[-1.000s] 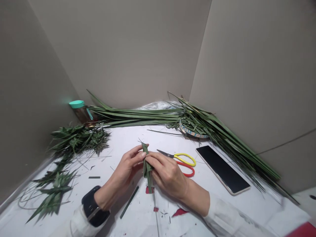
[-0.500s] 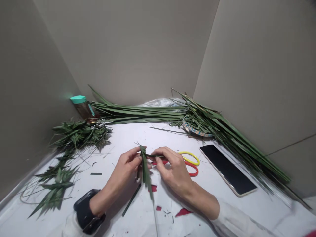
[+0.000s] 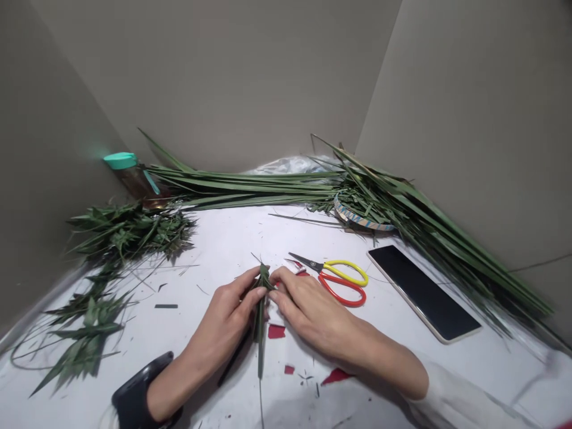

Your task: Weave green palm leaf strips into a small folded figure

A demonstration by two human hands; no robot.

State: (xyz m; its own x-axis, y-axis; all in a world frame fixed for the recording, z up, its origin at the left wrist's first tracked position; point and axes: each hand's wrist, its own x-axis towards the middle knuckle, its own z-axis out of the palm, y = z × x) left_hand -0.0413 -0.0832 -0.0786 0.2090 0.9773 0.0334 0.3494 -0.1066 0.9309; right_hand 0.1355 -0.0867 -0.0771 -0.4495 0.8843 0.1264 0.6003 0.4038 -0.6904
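Observation:
Between my two hands is a folded piece of green leaf strips (image 3: 261, 325), its long ends hanging toward me and a thin tip poking up at the top. My left hand (image 3: 232, 304) pinches it from the left with thumb and fingers. From the right, my right hand (image 3: 304, 301) has thumb and fingertips closed on the leaf near its upper end; the exact fold between the fingertips is partly hidden. Just beyond my right hand lie scissors (image 3: 330, 274) with one yellow and one red handle, blades slightly apart.
Finished-looking leaf pieces (image 3: 129, 232) pile up at the left, by a teal-lidded bottle (image 3: 134, 179). Long leaves (image 3: 250, 187) lie along the back. A round basket (image 3: 357, 217) holds cut strips. A phone (image 3: 422, 292) lies at right; red scraps (image 3: 276, 331) dot the white table.
My right hand has moved in to the leaf's upper end, bringing a strip against the piece. More of the scissors now shows. The whole view has shifted slightly.

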